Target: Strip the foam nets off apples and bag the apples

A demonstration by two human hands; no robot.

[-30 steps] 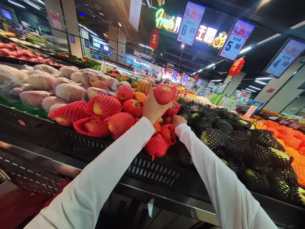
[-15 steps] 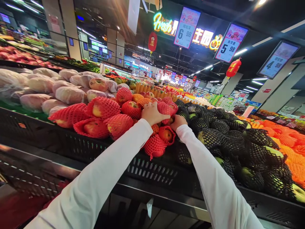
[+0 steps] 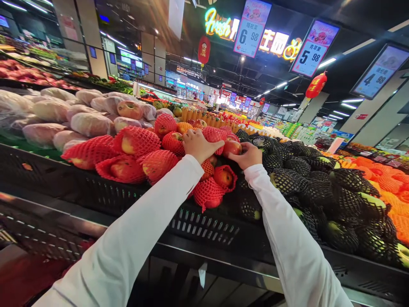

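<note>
My left hand (image 3: 198, 147) is curled around the left side of an apple in a red foam net (image 3: 212, 134), its thumb stretched across the front. The far fingertips are hidden behind the fruit. Just to the right, my right hand (image 3: 248, 156) grips a red apple (image 3: 232, 147), thumb in front and fingers at its side; the visible front of this apple is without net. Below both hands lie an apple in an orange net (image 3: 207, 169) and more apples in red nets (image 3: 208, 195).
Black-netted green fruit (image 3: 306, 187) is heaped to the right, orange-netted fruit (image 3: 383, 183) beyond it. Wrapped pale fruit (image 3: 92, 124) lies at left. A slotted black crate wall (image 3: 204, 228) runs along the front. Price signs (image 3: 252, 27) hang overhead.
My right hand has moved right, and a red apple now shows in its grip. My left hand and the red-netted apple have shifted slightly up and left. The view has tilted a little.
</note>
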